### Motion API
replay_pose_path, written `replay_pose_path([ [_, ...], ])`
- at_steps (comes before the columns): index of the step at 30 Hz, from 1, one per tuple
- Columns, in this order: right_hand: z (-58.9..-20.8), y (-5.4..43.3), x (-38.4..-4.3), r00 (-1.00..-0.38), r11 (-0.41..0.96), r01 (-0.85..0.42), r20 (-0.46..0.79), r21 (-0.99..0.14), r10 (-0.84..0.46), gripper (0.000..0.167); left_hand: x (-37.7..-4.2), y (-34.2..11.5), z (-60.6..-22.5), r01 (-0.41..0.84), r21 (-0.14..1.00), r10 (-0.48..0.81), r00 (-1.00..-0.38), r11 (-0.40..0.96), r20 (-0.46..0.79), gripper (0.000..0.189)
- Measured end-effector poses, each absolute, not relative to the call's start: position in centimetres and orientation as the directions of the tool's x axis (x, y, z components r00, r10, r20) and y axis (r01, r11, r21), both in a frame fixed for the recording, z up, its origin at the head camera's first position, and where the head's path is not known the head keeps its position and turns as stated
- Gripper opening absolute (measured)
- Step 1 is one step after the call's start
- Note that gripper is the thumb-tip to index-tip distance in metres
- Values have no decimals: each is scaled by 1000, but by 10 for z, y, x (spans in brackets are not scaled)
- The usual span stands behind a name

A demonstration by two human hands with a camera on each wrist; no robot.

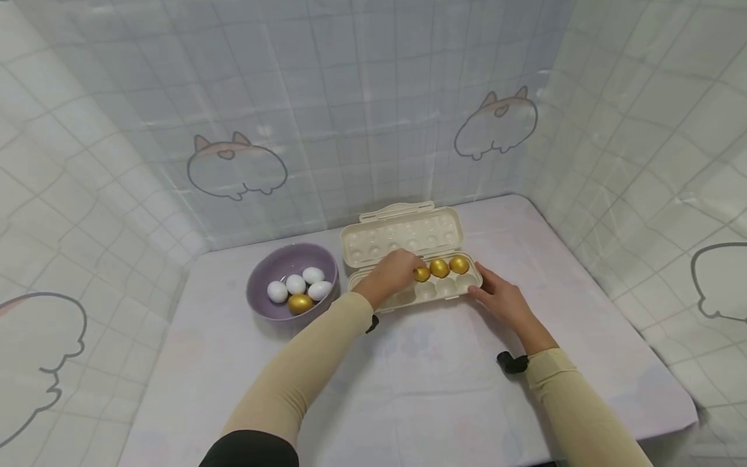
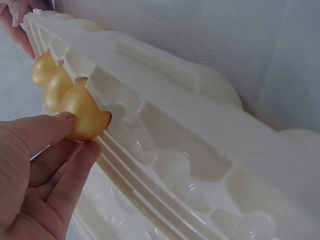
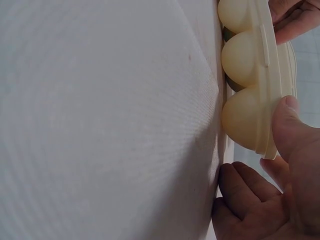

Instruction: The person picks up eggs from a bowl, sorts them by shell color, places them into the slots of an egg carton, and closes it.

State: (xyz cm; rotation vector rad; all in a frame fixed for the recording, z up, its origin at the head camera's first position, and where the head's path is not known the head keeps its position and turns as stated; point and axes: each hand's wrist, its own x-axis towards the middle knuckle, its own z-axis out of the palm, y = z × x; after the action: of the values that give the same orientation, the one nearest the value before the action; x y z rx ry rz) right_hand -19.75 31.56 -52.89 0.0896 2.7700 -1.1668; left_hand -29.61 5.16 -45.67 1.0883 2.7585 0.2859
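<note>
My left hand (image 1: 395,270) pinches a gold egg (image 2: 85,116) between thumb and fingertips. That egg sits in a back-row cup of the cream egg carton (image 1: 419,295), and two more gold eggs (image 1: 449,266) fill the cups to its right. At the carton's right end, my right hand (image 1: 500,297) holds the rim; its thumb lies along the edge in the right wrist view, with the fingers round the end. The carton's open lid (image 1: 403,237) leans back behind it. Front-row cups on the right side hold nothing.
Left of the carton stands a purple bowl (image 1: 259,288) with several white eggs (image 1: 296,284) and one gold egg (image 1: 300,303). A pale cloth covers the table (image 1: 408,389). Tiled-pattern sheets (image 1: 362,117) hang behind and on both sides.
</note>
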Motion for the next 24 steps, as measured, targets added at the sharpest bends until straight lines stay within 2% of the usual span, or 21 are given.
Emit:
replay_pose_path([
  [6, -528, 316, -197, -989, 700, 102, -147, -707, -4, 80, -296, 50, -458, 664, 212, 689, -721, 717, -75, 16],
  [11, -526, 316, -198, -989, 710, 100, -148, -697, -6, 81, -296, 45, -456, 631, 262, 667, -742, 730, -70, 26],
  [15, -525, 314, -199, -987, 716, 105, -158, -690, -7, 81, -297, 30, -451, 574, 355, 628, -777, 738, -48, 30],
  [22, -525, 316, -201, -983, 713, 120, -183, -691, -12, 84, -304, -16, -430, 497, 351, 535, -845, 794, -15, 40],
  [24, -525, 317, -201, -982, 718, 120, -188, -685, -14, 85, -305, -35, -425, 450, 382, 493, -870, 807, -18, 41],
])
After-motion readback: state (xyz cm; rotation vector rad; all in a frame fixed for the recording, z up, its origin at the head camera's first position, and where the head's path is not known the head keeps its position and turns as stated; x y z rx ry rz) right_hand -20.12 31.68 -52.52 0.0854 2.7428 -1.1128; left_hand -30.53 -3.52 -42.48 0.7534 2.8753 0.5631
